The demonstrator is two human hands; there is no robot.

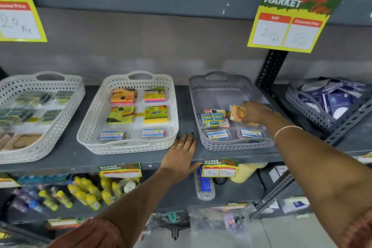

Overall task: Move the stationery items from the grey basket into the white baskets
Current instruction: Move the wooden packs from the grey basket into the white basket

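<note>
The grey basket [219, 90] stands on the shelf right of centre. Inside it my right hand [255, 111] grips an orange sticky-note pack [236, 113], tilted above the basket floor. Also in the basket lie an eraser pack [211, 119] and two clear clip boxes [218, 134] along the front. The middle white basket [94, 115] holds several sticky-note packs [122, 95] and two clip boxes at its front. My left hand [182, 153] rests flat on the shelf between the two baskets, fingers spread, holding nothing. A second white basket [66, 94] sits at far left.
A dark upright post [271, 66] and a grey basket of dark blue packs [326, 98] stand to the right. Price signs [289, 18] hang from the shelf above. Glue bottles [84, 193] and pens fill the shelf below.
</note>
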